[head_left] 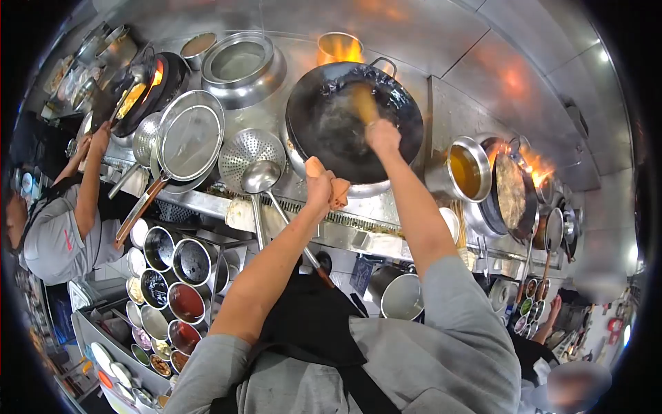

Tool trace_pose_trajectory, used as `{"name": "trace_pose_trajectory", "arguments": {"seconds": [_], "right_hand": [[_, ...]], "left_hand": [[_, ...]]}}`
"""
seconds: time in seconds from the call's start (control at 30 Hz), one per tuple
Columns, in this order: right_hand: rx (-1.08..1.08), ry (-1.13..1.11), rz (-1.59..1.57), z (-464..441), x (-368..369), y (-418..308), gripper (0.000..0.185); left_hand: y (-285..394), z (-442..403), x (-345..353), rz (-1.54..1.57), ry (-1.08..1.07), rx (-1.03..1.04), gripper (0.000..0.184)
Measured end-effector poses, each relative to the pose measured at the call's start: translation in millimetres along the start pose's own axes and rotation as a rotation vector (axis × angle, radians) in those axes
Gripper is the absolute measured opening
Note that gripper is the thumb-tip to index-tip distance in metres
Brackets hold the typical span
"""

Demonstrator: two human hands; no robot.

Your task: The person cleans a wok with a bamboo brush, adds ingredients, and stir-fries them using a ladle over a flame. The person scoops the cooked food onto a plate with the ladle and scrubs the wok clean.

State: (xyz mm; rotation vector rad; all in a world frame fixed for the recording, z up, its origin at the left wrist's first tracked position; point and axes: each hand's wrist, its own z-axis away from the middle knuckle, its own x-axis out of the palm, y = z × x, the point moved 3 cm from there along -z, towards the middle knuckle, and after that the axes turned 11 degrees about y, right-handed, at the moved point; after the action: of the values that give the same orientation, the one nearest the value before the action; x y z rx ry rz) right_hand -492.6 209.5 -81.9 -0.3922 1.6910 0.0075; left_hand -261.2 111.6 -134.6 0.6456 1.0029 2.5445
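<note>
A large dark wok [331, 138] sits tilted on the burner, with a little steam or liquid in it. My right hand [383, 136] is closed around a tan wok brush [364, 103], blurred by motion, its far end in the wok. At the wok's near rim, my left hand [320, 190] is closed on a folded orange cloth [338, 193]; whether it grips a wok handle underneath is hidden. Left of that hand, a steel ladle [261, 177] rests on a perforated skimmer [249, 153].
Flames [340, 48] rise behind the wok. A pot of yellow liquid [466, 171] stands to the right, near another flaming wok [511, 190]. A round mesh strainer [189, 134] and sauce containers [186, 302] are left. Co-workers [62, 228] stand at both sides.
</note>
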Motion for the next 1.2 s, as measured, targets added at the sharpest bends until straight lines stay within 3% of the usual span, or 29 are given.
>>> {"name": "trace_pose_trajectory", "arguments": {"seconds": [0.13, 0.2, 0.27, 0.4, 0.47, 0.53, 0.63, 0.7, 0.73, 0.77, 0.8, 0.9, 0.93, 0.97, 1.03, 1.1, 1.2], "right_hand": [[0.101, 0.037, -0.095, 19, -32, 18, 0.038], [0.335, 0.172, -0.294, 41, -53, 30, 0.044], [0.359, 0.276, -0.294, 40, -54, 7, 0.033], [0.104, -0.027, -0.175, 12, -31, -53, 0.030], [-0.198, -0.109, -0.028, 31, -33, -66, 0.026], [-0.487, -0.082, 0.158, 73, -61, -54, 0.024], [-0.644, -0.148, 0.132, 127, -100, 11, 0.024], [-0.517, -0.290, 0.456, 100, -102, 55, 0.023], [-0.488, -0.186, 0.478, 75, -110, 64, 0.026], [-0.409, -0.144, 0.391, 41, -101, 74, 0.026], [-0.412, 0.036, 0.356, 8, -86, 75, 0.023], [-0.168, 0.027, 0.171, -13, -65, 4, 0.023], [-0.251, 0.036, 0.175, -4, -51, -18, 0.022], [-0.367, -0.099, 0.190, 13, -51, -35, 0.024], [-0.527, 0.005, 0.122, 50, -34, -43, 0.031], [-0.618, -0.059, 0.066, 96, -88, -48, 0.030], [-0.589, -0.223, 0.369, 102, -77, 3, 0.038]], "left_hand": [[-4, -5, -2, 0.026, -0.032, 0.012, 0.032], [-14, -24, -3, 0.024, -0.017, 0.054, 0.031], [-23, -31, -6, -0.034, 0.073, 0.045, 0.024], [-12, -8, -7, -0.032, -0.049, 0.021, 0.023], [-7, -5, -3, -0.013, -0.046, -0.105, 0.024], [1, 4, 4, -0.038, -0.062, -0.101, 0.022], [4, 11, 8, -0.060, -0.131, -0.147, 0.021], [-11, -16, -3, -0.094, -0.048, -0.097, 0.023], [-12, -23, -6, -0.088, -0.031, -0.088, 0.023], [-13, -25, -7, -0.075, -0.038, -0.078, 0.021], [-16, -22, -5, -0.067, -0.048, -0.073, 0.020], [25, 32, 15, -0.070, -0.029, -0.081, 0.015], [30, 42, 13, -0.055, -0.031, -0.057, 0.013], [33, 48, 13, -0.060, -0.060, -0.071, 0.014], [1, 6, 5, -0.072, -0.051, -0.031, 0.016], [-7, -12, -4, -0.097, -0.015, 0.023, 0.020], [-5, -10, -5, -0.145, 0.040, 0.031, 0.024]]}}
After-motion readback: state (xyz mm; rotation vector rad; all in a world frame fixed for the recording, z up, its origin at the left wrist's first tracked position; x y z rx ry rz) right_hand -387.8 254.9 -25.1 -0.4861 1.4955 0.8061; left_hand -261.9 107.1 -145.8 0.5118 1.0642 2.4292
